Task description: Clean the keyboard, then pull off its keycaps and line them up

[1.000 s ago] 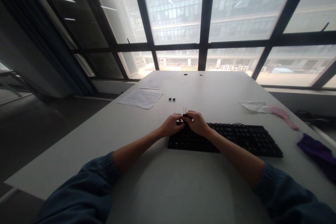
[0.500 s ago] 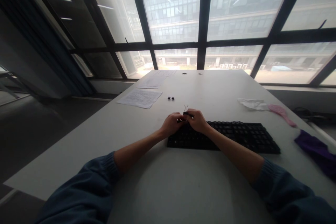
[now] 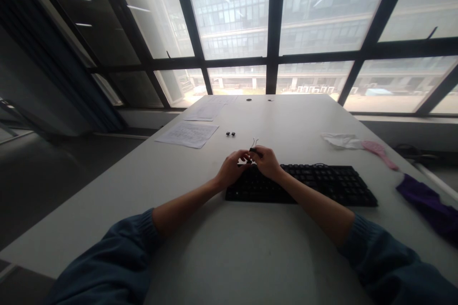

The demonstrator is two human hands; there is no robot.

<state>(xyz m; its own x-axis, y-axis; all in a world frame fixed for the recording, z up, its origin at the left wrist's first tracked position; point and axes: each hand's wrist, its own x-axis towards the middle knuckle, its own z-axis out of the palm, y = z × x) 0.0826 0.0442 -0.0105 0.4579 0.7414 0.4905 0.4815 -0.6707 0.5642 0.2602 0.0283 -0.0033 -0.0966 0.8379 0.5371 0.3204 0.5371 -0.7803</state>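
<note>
A black keyboard (image 3: 322, 183) lies on the white table. Over its back left corner my two hands meet. My right hand (image 3: 265, 161) pinches a small black tool (image 3: 254, 150) from which two thin wire prongs point up and away. My left hand (image 3: 233, 167) is closed at the keyboard's back left edge, its fingertips close to the right hand's; whatever they hold is too small to name. Two small black keycaps (image 3: 231, 134) sit on the table beyond the hands.
Printed sheets (image 3: 188, 134) lie at the back left of the table (image 3: 229, 252). To the right are a white cloth (image 3: 341, 140), a pink handle-shaped object (image 3: 379, 148) and a purple cloth (image 3: 425, 205). Two small dark items are near the far edge, before the windows.
The wire prongs and the black tool have risen slightly in my right hand, and the fingertips are a little farther apart. The view has shifted slightly.
</note>
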